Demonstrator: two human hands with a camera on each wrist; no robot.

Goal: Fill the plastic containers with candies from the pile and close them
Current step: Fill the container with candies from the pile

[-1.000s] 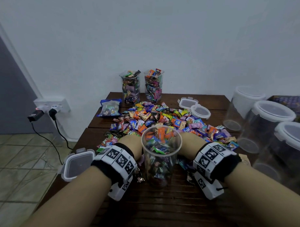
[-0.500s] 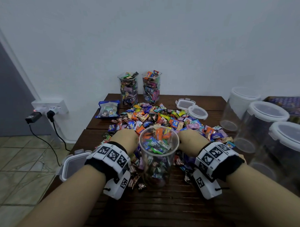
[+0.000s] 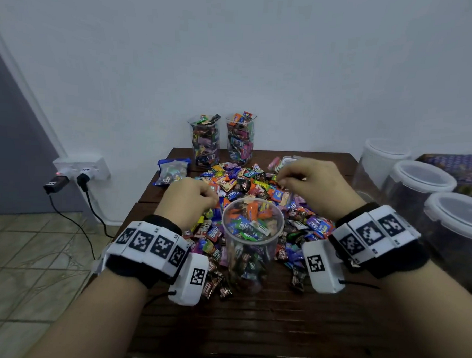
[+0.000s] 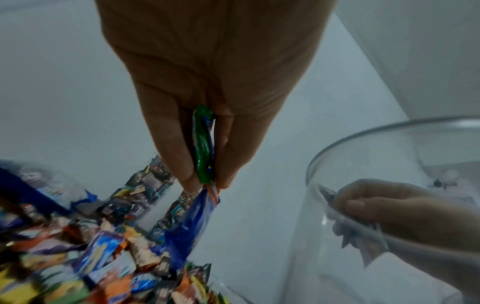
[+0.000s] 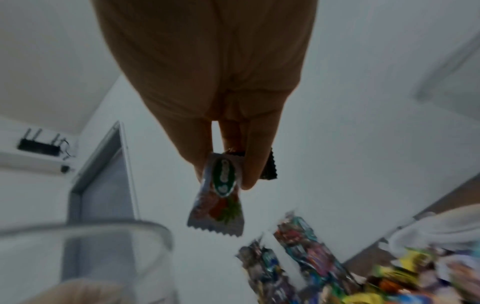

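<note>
A clear round container [image 3: 251, 241], nearly full of wrapped candies, stands on the dark wooden table [image 3: 251, 326] in front of the candy pile [image 3: 245, 184]. My left hand [image 3: 194, 201] hovers just left of its rim and pinches a green and a blue candy [image 4: 203, 144]. My right hand [image 3: 307, 178] is raised over the pile behind the rim, pinching a silver-wrapped candy [image 5: 221, 193] and a dark one [image 5: 270, 166]. The container's rim [image 4: 363, 135] shows in the left wrist view too.
Two filled clear containers [image 3: 204, 140] [image 3: 240, 137] stand at the table's back edge, with a blue candy bag [image 3: 171, 171] left of the pile. Several large lidded tubs [image 3: 421, 190] crowd the right side. A wall socket with plugs [image 3: 77, 170] is at left.
Both hands have lifted out of the pile beside the container with candies pinched; the right hand rose higher and further back. The view has tilted slightly.
</note>
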